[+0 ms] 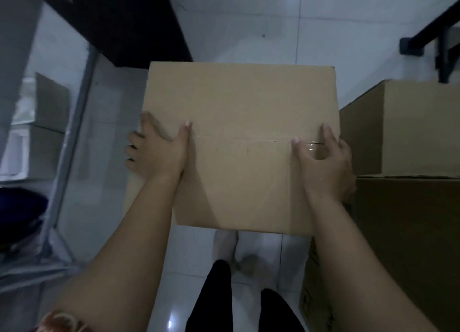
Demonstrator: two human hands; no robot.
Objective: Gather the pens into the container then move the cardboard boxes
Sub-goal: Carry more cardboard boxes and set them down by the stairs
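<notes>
A closed brown cardboard box (239,102) with a taped seam fills the middle of the head view, held up above the white tiled floor. My left hand (159,152) grips its left edge, thumb on top and fingers wrapped down the side. My right hand (323,162) clasps the right edge the same way. Two more cardboard boxes are stacked at the right: an upper one (408,127) on a larger lower one (408,232). No pens or container are in sight.
A dark table (119,20) stands at the upper left, with a grey metal frame leg (74,132) and white foam pieces (17,152) beside it. A black frame foot (410,46) rests at the upper right. My legs and feet (234,257) are below the box.
</notes>
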